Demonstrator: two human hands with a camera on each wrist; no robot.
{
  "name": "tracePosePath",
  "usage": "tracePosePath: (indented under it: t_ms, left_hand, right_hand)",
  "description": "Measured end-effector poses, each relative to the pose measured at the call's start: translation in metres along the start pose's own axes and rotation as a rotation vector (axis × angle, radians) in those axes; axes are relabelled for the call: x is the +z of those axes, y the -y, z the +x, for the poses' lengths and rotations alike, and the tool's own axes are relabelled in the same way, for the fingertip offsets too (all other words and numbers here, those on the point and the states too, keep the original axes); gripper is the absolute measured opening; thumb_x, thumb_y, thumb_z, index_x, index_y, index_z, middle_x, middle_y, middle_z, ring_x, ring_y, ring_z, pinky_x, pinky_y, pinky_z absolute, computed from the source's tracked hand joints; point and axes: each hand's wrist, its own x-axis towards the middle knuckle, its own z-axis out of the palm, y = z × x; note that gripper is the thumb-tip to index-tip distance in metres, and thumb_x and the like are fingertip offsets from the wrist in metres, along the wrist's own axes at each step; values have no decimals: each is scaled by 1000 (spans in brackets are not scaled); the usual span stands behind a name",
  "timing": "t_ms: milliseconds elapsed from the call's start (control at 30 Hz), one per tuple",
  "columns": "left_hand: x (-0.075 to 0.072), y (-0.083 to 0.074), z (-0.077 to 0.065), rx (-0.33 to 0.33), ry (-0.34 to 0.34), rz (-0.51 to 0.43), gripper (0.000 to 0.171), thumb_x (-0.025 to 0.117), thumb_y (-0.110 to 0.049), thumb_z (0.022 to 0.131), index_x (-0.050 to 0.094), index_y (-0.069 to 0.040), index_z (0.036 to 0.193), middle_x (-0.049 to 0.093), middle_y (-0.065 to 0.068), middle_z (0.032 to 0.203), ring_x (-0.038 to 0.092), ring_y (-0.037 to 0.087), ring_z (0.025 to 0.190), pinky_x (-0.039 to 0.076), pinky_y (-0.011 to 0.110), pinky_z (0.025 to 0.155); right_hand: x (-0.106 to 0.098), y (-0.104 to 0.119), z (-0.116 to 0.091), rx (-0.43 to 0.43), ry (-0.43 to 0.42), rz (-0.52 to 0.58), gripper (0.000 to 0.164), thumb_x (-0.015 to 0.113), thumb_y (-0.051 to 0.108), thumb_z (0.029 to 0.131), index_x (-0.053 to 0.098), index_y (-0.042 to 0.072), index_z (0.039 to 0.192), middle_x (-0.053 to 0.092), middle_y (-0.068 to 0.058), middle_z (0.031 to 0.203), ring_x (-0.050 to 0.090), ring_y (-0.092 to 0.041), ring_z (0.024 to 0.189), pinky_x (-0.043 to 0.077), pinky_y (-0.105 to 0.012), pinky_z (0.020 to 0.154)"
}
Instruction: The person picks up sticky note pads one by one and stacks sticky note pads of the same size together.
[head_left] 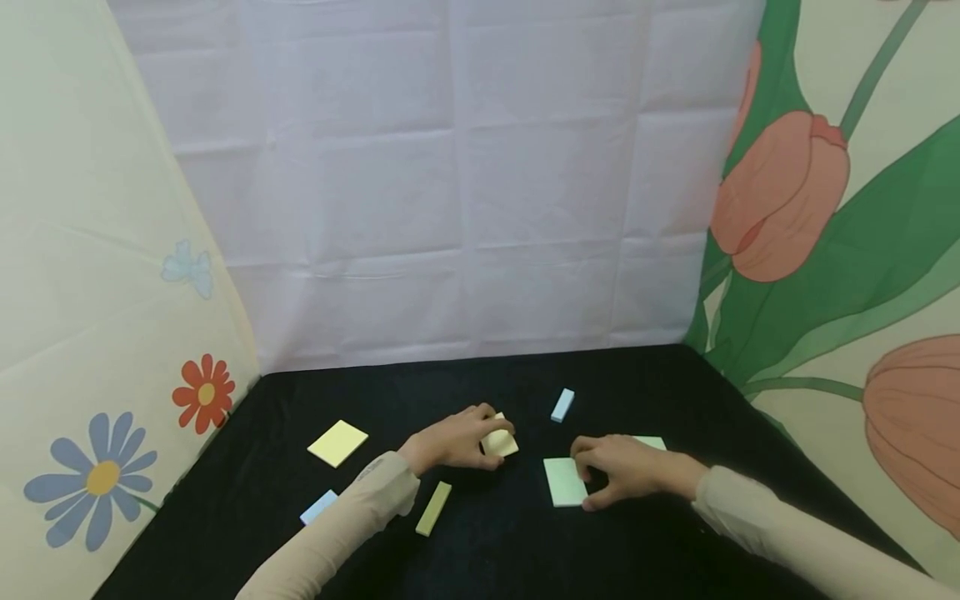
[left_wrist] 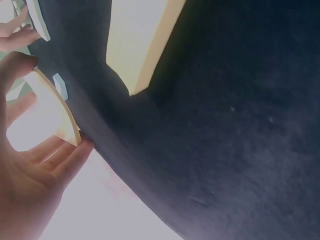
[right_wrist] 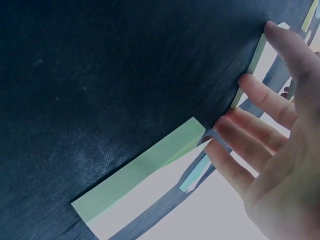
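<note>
My left hand grips a pale yellow square sticky note pad by its edges. In the left wrist view the thumb is at one end of that pad and the fingertips at the other. My right hand has its thumb and fingertips at the edges of a pale green square sticky note pad. The right wrist view shows the thumb and index finger set apart along this pad's side. Behind the right hand lies a second green pad, partly hidden.
Another yellow square pad lies at the left. A narrow yellow pad is near the left forearm, which partly covers a blue pad. A narrow light blue pad lies farther back on the black tablecloth. Fabric hangs around the table.
</note>
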Motion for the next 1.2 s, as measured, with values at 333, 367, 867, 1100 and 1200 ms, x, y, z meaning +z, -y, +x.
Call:
tracePosePath:
  t_ms: [333,367,867,1100,1200]
  left_hand:
    - [0,-13,9,35,-3,4,47,56,-47,82,49,-31,125,43,1,119,42,11,89,39,21,66]
    - [0,-14,11,38,-4,6,47,56,-47,82,49,-31,125,44,1,119,42,11,89,39,21,65]
    - [-1,-28,21,37,43,14,49,56,-48,82,47,-34,128,43,0,120,41,10,90,37,20,67]
    - [-1,-32,23,29,60,-2,49,57,-48,81,47,-36,127,44,-1,119,42,10,90,38,20,68]
    - [0,-33,24,24,62,0,49,57,-49,81,47,-37,127,44,-1,119,42,9,90,38,20,68]
  right_hand:
    - [0,0,1,27,14,-6,34,59,62,73,50,30,79,47,9,107,43,-4,72,39,-27,64]
    - [0,0,1,28,14,-7,34,60,62,73,50,30,79,48,9,107,43,-4,72,40,-27,64]
    - [-5,5,1,77,42,19,32,62,59,73,51,30,79,45,10,107,44,-5,73,40,-27,65]
    - [-5,5,2,68,42,15,33,62,59,73,51,29,79,46,10,106,44,-5,71,39,-27,64]
    - [-4,4,3,70,43,19,32,62,60,73,51,30,79,46,9,106,44,-5,71,40,-27,64]
